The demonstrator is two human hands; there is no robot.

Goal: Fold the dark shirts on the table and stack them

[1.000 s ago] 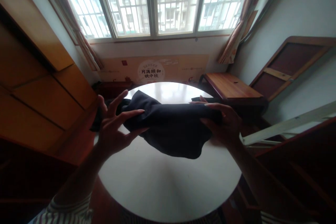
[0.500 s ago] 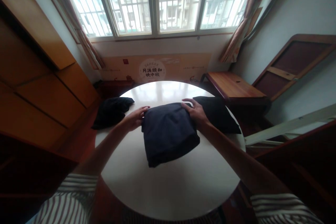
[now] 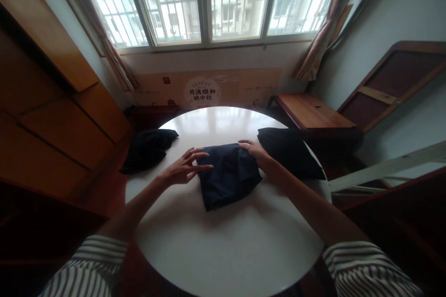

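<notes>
A dark navy piece of folded clothing point(image 3: 228, 178) lies on the white round table point(image 3: 223, 250), its front left corner pointing towards me. My left hand point(image 3: 183, 167) is at its left edge, fingers spread and the fingertips resting over the cloth. At the far right corner, my right hand point(image 3: 257, 152) touches the cloth with fingers stretched along the edge; its thumb is hard to make out. To the right, close behind that hand, lies a black folded garment point(image 3: 287, 153). Another black garment point(image 3: 148, 148) is bunched at the table's left edge, hanging slightly over it.
Past the table's far right side stands a low wooden table point(image 3: 313, 111), with a framed wooden panel point(image 3: 390, 83) leaning on the wall. Wooden cabinets point(image 3: 66, 116) line the left. A pale slanted beam point(image 3: 386, 169) comes near the table's right edge. Barred windows are ahead.
The navy garment has come down from a raised position and now lies flatter on the table. My left hand has opened, its fingers moving onto the cloth; my right hand has lowered slightly.
</notes>
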